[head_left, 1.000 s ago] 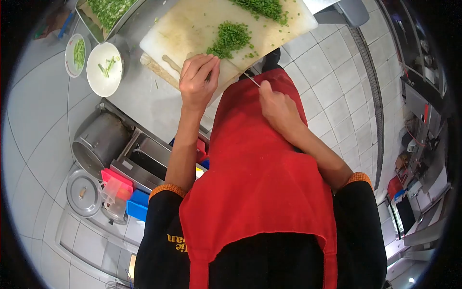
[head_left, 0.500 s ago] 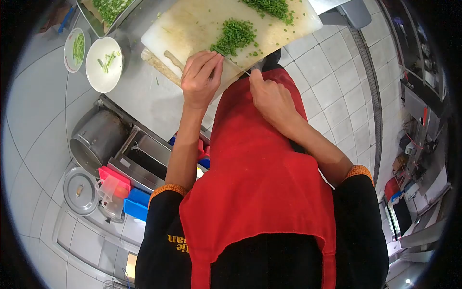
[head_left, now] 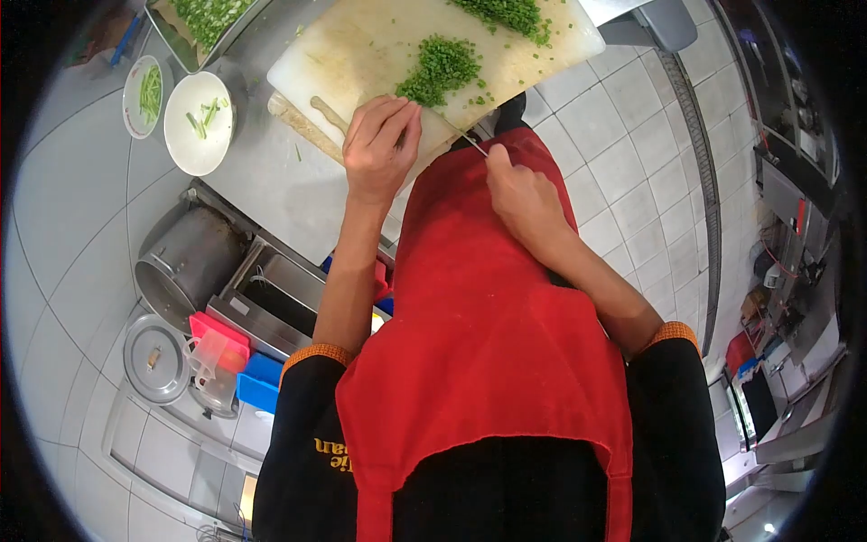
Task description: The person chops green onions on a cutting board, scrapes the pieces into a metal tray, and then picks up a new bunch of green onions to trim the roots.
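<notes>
My left hand (head_left: pixel 381 149) rests on the white cutting board (head_left: pixel 348 50) with its fingers bunched together. Finely chopped green onions (head_left: pixel 441 70) lie in a heap right at its fingertips. Whatever is inside the curled fingers is mostly hidden. My right hand (head_left: pixel 526 194) is closed round the handle of a knife (head_left: pixel 473 144), just past the board's near edge. The thin blade slants up and left toward my left fingertips. A second heap of chopped green onions (head_left: pixel 508 14) sits at the board's far side.
Left of the board stand a white bowl (head_left: pixel 198 124) with a few green pieces, a smaller bowl (head_left: pixel 143 98) of green strips, and a metal tray (head_left: pixel 195 63) of chopped greens. A large pot (head_left: pixel 190 262) and blue container (head_left: pixel 259 383) are lower left. Tiled floor (head_left: pixel 623 154) lies right.
My right hand has drawn back down and to the right with the knife, so more blade shows. My left hand has barely moved.
</notes>
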{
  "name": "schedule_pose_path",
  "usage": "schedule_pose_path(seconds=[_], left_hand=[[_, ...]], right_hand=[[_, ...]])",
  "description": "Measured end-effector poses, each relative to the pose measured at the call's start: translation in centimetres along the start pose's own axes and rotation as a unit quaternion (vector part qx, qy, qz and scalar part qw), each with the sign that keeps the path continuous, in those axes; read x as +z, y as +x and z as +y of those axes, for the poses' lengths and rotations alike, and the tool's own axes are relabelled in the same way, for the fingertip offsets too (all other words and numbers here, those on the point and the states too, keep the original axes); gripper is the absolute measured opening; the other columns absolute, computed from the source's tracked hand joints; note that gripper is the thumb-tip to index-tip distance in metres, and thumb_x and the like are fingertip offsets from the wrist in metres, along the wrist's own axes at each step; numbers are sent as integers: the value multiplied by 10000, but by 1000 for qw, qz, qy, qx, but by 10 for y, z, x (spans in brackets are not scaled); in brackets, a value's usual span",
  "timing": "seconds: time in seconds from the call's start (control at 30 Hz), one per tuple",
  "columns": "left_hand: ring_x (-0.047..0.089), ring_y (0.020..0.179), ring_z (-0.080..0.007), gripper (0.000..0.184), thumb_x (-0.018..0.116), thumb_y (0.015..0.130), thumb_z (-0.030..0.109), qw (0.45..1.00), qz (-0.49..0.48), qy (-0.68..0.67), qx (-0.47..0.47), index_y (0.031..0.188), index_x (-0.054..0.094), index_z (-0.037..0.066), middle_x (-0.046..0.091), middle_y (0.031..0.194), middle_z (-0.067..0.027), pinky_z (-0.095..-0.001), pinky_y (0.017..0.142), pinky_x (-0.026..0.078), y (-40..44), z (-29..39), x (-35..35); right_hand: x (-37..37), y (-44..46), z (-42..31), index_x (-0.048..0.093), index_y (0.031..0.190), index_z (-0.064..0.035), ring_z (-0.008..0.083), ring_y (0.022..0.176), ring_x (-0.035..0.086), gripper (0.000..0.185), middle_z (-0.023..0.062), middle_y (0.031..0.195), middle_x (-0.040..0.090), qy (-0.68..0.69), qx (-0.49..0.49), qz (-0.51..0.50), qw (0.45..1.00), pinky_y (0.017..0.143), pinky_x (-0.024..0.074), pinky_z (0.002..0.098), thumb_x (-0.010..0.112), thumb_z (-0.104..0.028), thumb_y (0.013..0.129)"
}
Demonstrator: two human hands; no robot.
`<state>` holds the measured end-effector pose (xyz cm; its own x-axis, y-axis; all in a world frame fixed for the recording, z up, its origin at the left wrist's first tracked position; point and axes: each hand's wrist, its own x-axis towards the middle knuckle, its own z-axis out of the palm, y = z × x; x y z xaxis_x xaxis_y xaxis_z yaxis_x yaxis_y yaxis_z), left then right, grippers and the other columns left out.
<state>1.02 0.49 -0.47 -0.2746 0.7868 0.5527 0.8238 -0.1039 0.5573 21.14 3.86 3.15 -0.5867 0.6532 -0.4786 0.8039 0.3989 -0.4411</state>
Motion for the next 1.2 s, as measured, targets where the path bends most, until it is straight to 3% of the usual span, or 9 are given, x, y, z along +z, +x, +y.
schedule_pose_path(seconds=[0.5,0.8,1.2], left_hand=[[623,794,-240,174,740,663,-63,1000,-3,-6,-11,802,676,19,646,844,-73,-327,691,529,1,2,-5],[618,803,-235,176,742,668,-61,1000,-16,0,-11,812,677,19,648,846,-68,-321,689,524,3,3,-5],[621,818,-235,205,775,675,-36,997,-63,30,-12,858,703,24,640,892,-82,-320,719,520,-2,6,-16]], right_hand=[[-16,15,-24,386,909,-32,442,616,629,102,243,656,615,33,-30,-20,999,527,499,552,452,-107,889],[-3,30,-34,412,887,-39,408,626,652,53,221,643,620,19,-30,44,998,532,527,522,435,-86,880],[-4,-13,10,392,937,-39,436,633,630,126,248,674,608,29,-10,-35,999,539,496,556,437,-151,899]])
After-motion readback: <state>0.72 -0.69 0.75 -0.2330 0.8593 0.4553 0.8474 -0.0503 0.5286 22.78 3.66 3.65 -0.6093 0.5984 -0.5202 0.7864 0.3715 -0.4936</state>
